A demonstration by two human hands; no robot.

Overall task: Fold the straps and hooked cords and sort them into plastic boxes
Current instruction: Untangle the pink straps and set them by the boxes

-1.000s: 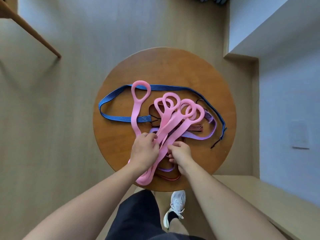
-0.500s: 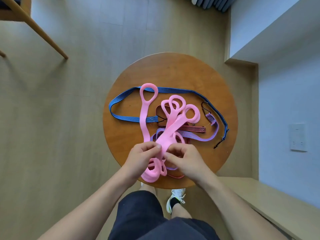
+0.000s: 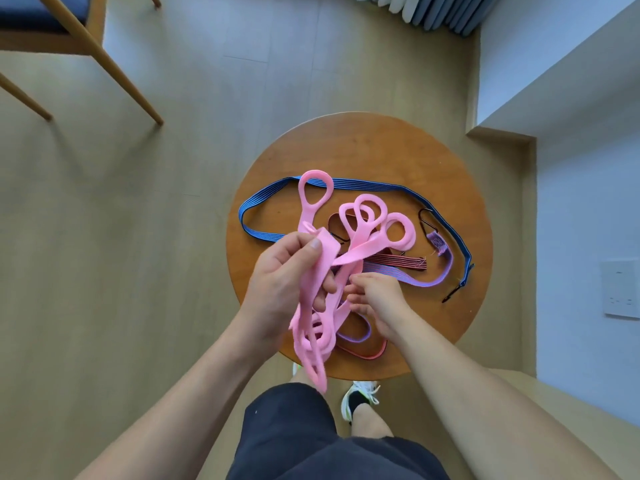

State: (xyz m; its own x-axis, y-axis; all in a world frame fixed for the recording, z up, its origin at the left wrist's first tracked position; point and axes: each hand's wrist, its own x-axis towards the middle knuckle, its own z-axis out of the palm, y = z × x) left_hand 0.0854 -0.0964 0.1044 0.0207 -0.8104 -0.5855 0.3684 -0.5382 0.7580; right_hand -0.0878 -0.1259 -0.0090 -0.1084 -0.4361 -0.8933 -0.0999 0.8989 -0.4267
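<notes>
Left hand (image 3: 280, 289) grips the pink straps (image 3: 320, 282), bunched above the round counter's (image 3: 363, 150) near edge; right hand (image 3: 379, 299) seemingly pinches one band. Blue cord (image 3: 360, 184) skirts the far rim.

A round wooden table (image 3: 363, 147) stands on a pale wood-grain floor (image 3: 173, 202). A wooden chair (image 3: 86, 46) with a blue seat fills the upper left corner; white walls (image 3: 571, 168), a wall socket (image 3: 621, 289) and a folded curtain (image 3: 433, 12) lie right.
</notes>
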